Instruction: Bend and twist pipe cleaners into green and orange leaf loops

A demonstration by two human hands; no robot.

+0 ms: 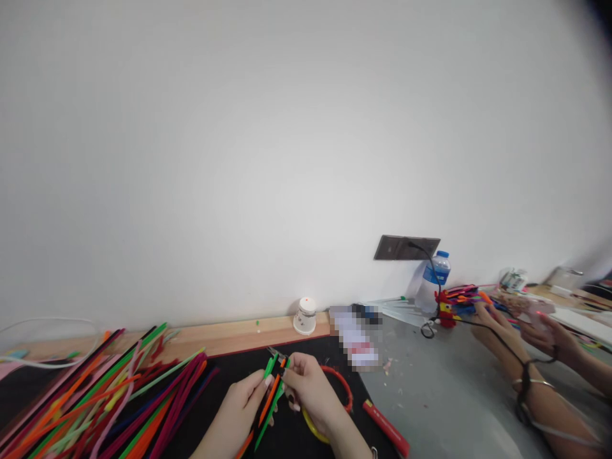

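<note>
My left hand [243, 403] is closed around a small bunch of green pipe cleaners [266, 417] and orange pipe cleaners [269, 400] above the black mat [224, 382]. Opposite it, my right hand [308, 386] pinches the upper part of the same bunch, thumb and fingers together. Just beyond the fingertips shows a small metallic tip [273, 352]; what it belongs to is hidden. A red curved band [343, 384] and a yellow curved band [313, 430] show around my right hand, partly covered by it.
Many loose coloured pipe cleaners [138, 398] lie at left. A white cup [305, 317] stands upside down by the wall. A red box-cutter-like tool [386, 427] lies at right. Further right are a water bottle [433, 280], a black cable [497, 335] and another person's hands [497, 325].
</note>
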